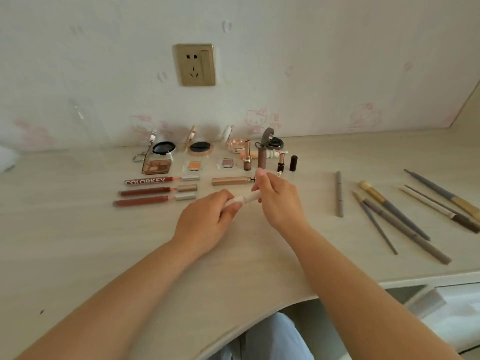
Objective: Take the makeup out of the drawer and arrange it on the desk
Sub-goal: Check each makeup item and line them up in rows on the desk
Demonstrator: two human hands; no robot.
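Fingers (235, 203) of the left hand (207, 219) curl round one end of a pale pink tube (245, 198), and the right hand (275, 198) pinches its other end, holding it just above the surface (78, 242) near the middle. Bare room lies in front of the hands and to the left, running to the curved near edge. At the lower right an open drawer (420, 300) shows below the surface's edge.

Behind the hands stand upright lipsticks (280, 163) and open compacts (200, 148) against the wall. A gold tube (231, 181) lies just beyond the right hand, close to its fingertips. Left of it three red lip glosses (145, 190) lie in parallel rows, with an eyeshadow palette (157, 166) and an eyelash curler (145, 152) behind them. To the right, a grey pencil (339, 194) lies alone, well apart from the hands; further right, brushes and pencils (405, 219) fan out toward the right edge.
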